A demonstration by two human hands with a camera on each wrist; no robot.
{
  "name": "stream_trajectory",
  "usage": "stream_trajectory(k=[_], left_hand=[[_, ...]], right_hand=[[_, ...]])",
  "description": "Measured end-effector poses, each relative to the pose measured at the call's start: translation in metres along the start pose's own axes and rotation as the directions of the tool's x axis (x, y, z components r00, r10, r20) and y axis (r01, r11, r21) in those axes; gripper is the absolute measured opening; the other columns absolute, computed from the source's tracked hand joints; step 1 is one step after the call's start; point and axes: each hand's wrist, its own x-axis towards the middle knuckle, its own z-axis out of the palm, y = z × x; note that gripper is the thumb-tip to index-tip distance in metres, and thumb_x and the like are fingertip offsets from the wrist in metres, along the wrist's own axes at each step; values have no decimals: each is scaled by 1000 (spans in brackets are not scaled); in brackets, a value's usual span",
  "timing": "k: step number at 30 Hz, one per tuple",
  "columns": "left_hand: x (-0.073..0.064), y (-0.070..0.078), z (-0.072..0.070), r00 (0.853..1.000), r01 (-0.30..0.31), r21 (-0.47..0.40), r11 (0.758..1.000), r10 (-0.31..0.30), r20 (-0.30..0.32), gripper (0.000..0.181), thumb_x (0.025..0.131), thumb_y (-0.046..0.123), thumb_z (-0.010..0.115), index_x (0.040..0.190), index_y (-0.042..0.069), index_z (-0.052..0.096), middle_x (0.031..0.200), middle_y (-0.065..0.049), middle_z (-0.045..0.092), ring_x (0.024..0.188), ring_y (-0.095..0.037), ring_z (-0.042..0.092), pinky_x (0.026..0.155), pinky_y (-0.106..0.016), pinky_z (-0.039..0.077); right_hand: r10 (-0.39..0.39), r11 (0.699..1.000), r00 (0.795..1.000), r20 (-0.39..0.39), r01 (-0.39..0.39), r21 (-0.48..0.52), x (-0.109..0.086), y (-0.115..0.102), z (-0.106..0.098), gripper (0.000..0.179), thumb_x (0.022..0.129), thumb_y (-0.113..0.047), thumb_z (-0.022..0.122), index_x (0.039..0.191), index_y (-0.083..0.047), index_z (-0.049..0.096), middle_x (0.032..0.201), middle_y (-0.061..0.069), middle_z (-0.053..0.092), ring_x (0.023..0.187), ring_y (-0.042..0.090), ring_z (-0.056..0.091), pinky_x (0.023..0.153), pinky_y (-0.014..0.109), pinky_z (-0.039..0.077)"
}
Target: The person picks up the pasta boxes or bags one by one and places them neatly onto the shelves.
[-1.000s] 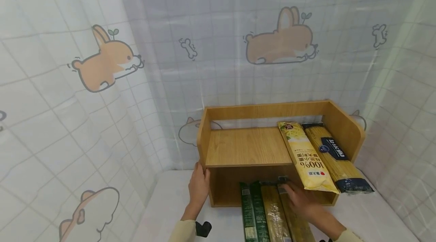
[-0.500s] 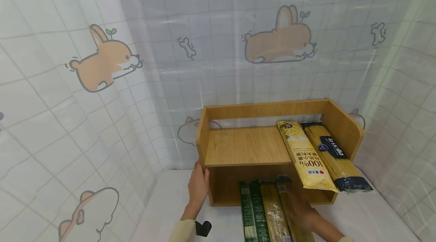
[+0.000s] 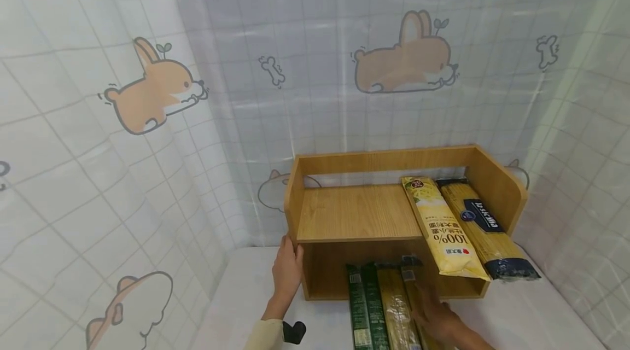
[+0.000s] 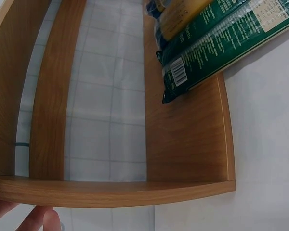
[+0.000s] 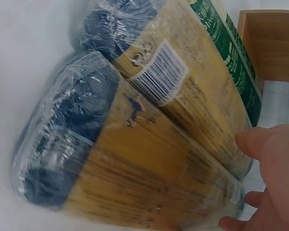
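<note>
Below, white tabletop (image 3: 241, 281); behind wooden shelf (image 3: 356, 210), cartoon-printed wall (image 3: 315, 115).

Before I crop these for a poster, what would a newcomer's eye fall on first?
Probably the bright yellow pasta packet, jutting forward from the upper tier of the wooden shelf. Next, the orange cartoon dog on the backdrop above it. Then, low in the head view, the right hand by a blue-ended gold pasta packet.
</note>
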Motion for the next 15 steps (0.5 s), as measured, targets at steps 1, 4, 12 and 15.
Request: stream_trajectory(k=[1,4,12,15], left_hand=[[0,0,0,1000,1,-1,1000,-1,-1,29,101,14,56,124,-4,59,105,-20,68,90,-38,71,68,-52,57],[-1,0,1,1000,-1,-4,1000,1,-5,26,100,14,57,120,-3,60,102,-19,67,87,-37,70,66,-51,56],[0,1,1,1000,1,6,1000,-1,-4,27,100,14,57,121,-3,60,102,-19,67,86,-37,70,65,-51,55],[1,1,1,1000,-4,11,1000,4,-3,29,100,14,57,123,-4,60,106,-20,68,88,-38,70,66,-52,56]], right_hand=[[9,1000,1000,-3,-9,-2,0,1,2,78,103,-28,59,159,1,13,162,40,6,126,56,55,106,82,26],[31,999,999,-24,-31,-14,-2,3,7,83,101,-27,62,160,-1,9,162,38,7,128,59,51,104,80,30],[65,992,995,-77,-73,-102,4,14,22,81,102,-39,59,159,-1,17,161,38,14,115,71,48,80,72,47],[90,985,991,-96,-103,-139,5,17,26,81,102,-43,58,158,2,21,161,37,16,119,69,45,83,75,45]])
